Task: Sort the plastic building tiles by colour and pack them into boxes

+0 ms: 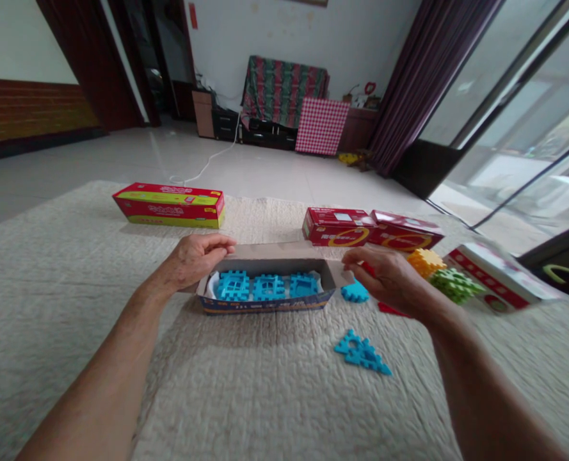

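In front of me lies a long, dark blue cardboard box [269,310] with its top flaps raised. Three blue interlocking blocks [267,287] sit in a row inside it, on crumpled white paper. My left hand [195,259] is closed at the box's left end, its thumb and fingers on the flap there. At the opposite end, my right hand [384,275] pinches the right end flap. Just below that hand is a blue toothed piece [354,291]. A blue triangular toothed piece [361,353] lies flat, nearer to me.
A red and yellow-green box [171,208] stands at the back left. Two red boxes, including one [338,227], stand back right. An orange block [426,262], a green block [454,285] and a white-and-red box [500,278] are farther right. A quilted pale cover [246,384] lies beneath everything.
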Tool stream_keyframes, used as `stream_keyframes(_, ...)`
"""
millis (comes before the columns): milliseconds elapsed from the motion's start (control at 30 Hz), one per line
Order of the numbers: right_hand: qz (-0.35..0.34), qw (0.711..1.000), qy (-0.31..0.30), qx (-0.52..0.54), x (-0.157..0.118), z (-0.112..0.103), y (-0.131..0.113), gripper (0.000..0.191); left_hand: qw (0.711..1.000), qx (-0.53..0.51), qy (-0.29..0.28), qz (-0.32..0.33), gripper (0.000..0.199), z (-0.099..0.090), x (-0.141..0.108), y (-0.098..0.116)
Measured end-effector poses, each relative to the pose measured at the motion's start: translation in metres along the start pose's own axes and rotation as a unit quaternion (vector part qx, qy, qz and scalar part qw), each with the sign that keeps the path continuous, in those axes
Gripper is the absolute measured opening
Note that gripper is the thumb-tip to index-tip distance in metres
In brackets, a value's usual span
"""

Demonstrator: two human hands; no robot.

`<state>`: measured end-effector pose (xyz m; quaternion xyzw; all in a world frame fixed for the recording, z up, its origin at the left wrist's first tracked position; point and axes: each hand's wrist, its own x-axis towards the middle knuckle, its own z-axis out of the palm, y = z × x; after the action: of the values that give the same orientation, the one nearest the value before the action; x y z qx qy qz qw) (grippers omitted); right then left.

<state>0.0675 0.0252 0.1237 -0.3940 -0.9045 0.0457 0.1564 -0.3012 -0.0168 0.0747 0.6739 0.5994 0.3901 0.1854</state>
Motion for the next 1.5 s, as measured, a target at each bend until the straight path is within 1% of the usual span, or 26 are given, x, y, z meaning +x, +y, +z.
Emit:
stream_keyframes(67, 0.037, 0.998, -0.030, -0.033, -0.008, 0.005, 0.018, 0.018, 1.000, -0.004, 0.001, -0.004, 0.034, 0.000, 0.000, -0.002)
stream_keyframes(133, 0.055, 0.994, -0.062, -0.064, -0.014, 0.014, 0.032, 0.025, 1.000, -0.006, 0.001, -0.011, 0.036, 0.001, 0.001, -0.003)
stream_keyframes(267, 0.047, 0.992, -0.086, -0.073, -0.019, 0.033, 0.045, 0.033, 1.000, -0.006, -0.002, -0.021, 0.040, 0.001, 0.001, -0.004)
stream_keyframes(367, 0.035, 0.993, -0.102, -0.054, -0.020, 0.040, 0.049, 0.029, 1.000, -0.009, -0.002, -0.027, 0.041, 0.001, 0.001, -0.003)
stream_keyframes(467, 0.038, 0.991, -0.122, -0.038, -0.021, 0.040, 0.051, 0.021, 0.999, -0.016, 0.000, -0.031, 0.041, 0.001, 0.001, -0.004)
stream_keyframes(533, 0.044, 0.991, -0.123, -0.032, -0.022, 0.038, 0.052, 0.020, 0.999, -0.019, -0.001, -0.030, 0.039, 0.000, 0.001, -0.004)
stream_keyframes(700, 0.069, 0.992, -0.088, -0.061, -0.022, 0.021, 0.053, 0.032, 0.999, -0.028, -0.005, -0.015, 0.032, -0.001, 0.001, -0.004)
stream_keyframes(800, 0.062, 0.995, -0.049, -0.058, -0.020, 0.006, 0.047, 0.032, 0.999, -0.032, -0.001, -0.012, 0.030, -0.001, 0.000, -0.002)
stream_keyframes(867, 0.047, 0.998, -0.009, -0.050, -0.017, -0.002, 0.037, 0.031, 0.999, -0.036, 0.001, -0.010, 0.029, -0.001, 0.000, 0.000)
stream_keyframes(967, 0.013, 0.999, 0.035, -0.027, -0.008, -0.009, 0.011, 0.033, 0.999, -0.040, 0.003, -0.006, 0.029, -0.001, -0.001, 0.000)
stream_keyframes(1100, -0.048, 0.997, 0.053, -0.005, 0.008, -0.009, -0.029, 0.031, 0.999, -0.039, 0.003, 0.006, 0.030, 0.000, 0.000, 0.000)
stream_keyframes(1167, -0.061, 0.997, 0.052, -0.005, 0.015, -0.008, -0.040, 0.031, 0.999, -0.032, 0.005, 0.018, 0.029, 0.000, 0.000, -0.001)
stream_keyframes(1233, -0.060, 0.997, 0.048, -0.008, 0.018, -0.009, -0.042, 0.031, 0.999, -0.024, 0.007, 0.029, 0.029, 0.000, 0.001, -0.002)
stream_keyframes(1400, -0.052, 0.997, 0.057, -0.030, 0.012, -0.019, -0.029, 0.032, 0.999, -0.011, 0.007, 0.038, 0.027, 0.000, 0.001, -0.003)
stream_keyframes(1500, -0.058, 0.996, 0.060, -0.022, 0.009, -0.024, -0.032, 0.030, 0.999, -0.018, 0.007, 0.036, 0.027, -0.001, 0.001, -0.001)
